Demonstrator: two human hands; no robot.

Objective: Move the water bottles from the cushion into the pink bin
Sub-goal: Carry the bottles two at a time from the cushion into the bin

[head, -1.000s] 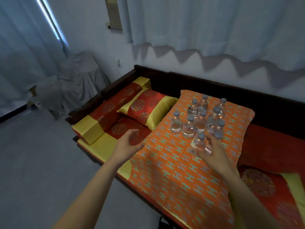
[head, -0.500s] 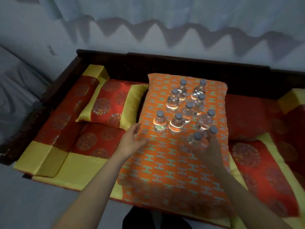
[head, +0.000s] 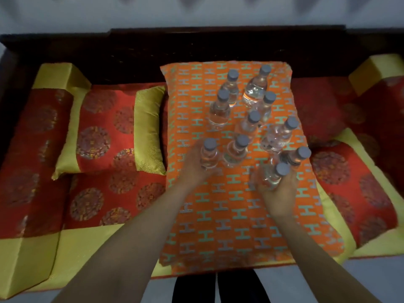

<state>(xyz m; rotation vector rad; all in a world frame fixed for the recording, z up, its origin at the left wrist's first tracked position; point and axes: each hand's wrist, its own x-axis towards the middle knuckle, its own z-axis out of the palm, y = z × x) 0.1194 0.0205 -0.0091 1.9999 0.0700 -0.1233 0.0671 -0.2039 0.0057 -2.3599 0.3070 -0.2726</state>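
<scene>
A dark wooden bench [head: 131, 47] stands against a pale, shadowed wall [head: 196, 12]. Red-and-gold seat pads [head: 109, 204] cover it. Grey floor [head: 371, 281] lies along its front edge.

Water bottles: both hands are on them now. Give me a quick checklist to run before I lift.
1. Left hand grip on the front-left bottle: ok, fingers curl round it.
2. Right hand grip on the nearest bottle: ok, fingers wrap its body.
3. Tilted bottle beside the right hand free of that grip: cannot tell.
4. Grey caps on all ten bottles: ok.
5. Other bottles standing on the orange cushion: ok, though closely packed.
6. Pink bin in sight: not ok, outside the head view.
</scene>
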